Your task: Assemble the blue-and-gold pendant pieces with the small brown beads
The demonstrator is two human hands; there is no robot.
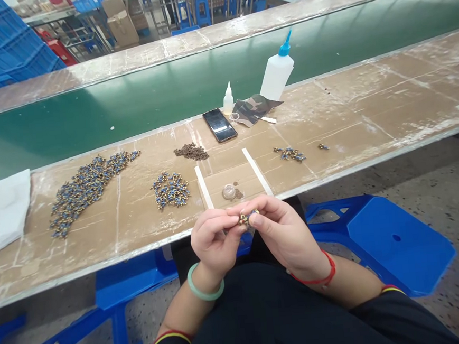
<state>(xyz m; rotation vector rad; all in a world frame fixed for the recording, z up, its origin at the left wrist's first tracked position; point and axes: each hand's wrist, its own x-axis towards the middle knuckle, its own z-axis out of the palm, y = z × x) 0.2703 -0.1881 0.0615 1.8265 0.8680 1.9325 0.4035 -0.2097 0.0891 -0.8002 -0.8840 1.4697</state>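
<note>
- Pinching a small blue-and-gold piece (244, 219), the fingertips of the left hand (215, 242) and right hand (286, 234) meet just off the near edge of the tabletop (352, 117); both hands are closed around it.
- Just beyond them, by that near edge, sits a small clear dish (228, 191) with brown bits (238, 194) beside it, between a left white strip (204, 188) and a right white strip (257, 172).
- Left of the strips lies a round cluster of blue-and-gold pieces (170, 190); farther left, a long heap of similar pieces (82, 191) slants from near the near edge toward the far edge.
- Right of the strips are a small group of pieces (290, 154) and, apart from it, a tiny bit (323, 146).
- Toward the far edge lie a brown heap (191, 152), a phone (220, 125) and a camouflage cloth (254, 109).
- By the far edge stand a small bottle (227, 100) and a larger blue-capped bottle (277, 75).
- Past that edge runs a green surface (129, 105).
</note>
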